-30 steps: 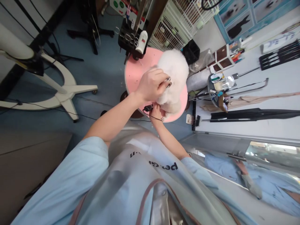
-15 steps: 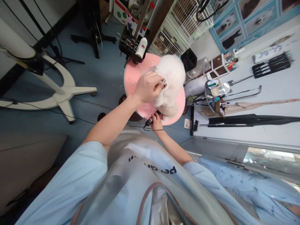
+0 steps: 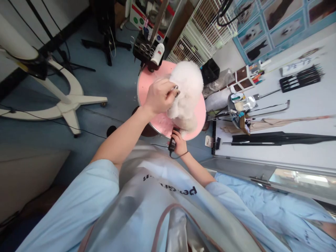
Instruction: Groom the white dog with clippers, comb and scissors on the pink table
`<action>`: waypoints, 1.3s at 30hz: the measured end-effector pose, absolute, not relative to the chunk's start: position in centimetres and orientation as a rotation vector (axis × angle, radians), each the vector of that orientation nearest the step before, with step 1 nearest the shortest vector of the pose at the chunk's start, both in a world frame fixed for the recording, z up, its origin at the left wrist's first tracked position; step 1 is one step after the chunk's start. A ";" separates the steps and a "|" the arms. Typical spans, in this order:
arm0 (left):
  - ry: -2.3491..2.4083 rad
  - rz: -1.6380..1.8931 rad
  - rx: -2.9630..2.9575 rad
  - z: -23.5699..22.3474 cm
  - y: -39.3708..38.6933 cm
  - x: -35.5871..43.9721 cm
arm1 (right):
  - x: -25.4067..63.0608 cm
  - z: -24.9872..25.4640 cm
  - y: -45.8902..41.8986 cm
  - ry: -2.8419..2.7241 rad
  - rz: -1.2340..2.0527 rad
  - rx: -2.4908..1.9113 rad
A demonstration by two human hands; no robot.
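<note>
There it was, black clipper (image 3: pixel 172 144) held in the right hand (image 3: pixel 180 144), long axis pointing up-frame at the white dog (image 3: pixel 187 85), upper centre; left hand (image 3: pixel 160 95) nearer, curled at its left edge, grip impossible to tell.

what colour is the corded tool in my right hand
The corded tool in your right hand is black, seen best in the head view.

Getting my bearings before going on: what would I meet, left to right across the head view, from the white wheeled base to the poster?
White wheeled base → left hand → white-furred animal → black bin → poster with animal pictures.
</note>
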State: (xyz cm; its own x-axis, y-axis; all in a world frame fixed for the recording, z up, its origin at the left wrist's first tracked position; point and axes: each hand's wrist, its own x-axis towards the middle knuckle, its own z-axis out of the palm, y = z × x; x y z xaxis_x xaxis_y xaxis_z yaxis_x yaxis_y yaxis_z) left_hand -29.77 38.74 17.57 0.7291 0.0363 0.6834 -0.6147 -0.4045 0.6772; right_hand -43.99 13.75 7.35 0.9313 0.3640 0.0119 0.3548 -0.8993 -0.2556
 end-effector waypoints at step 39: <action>-0.400 0.752 1.885 17.7 40.1 -30.8 | -38.9 17.8 12.9 -0.438 -0.142 -2.542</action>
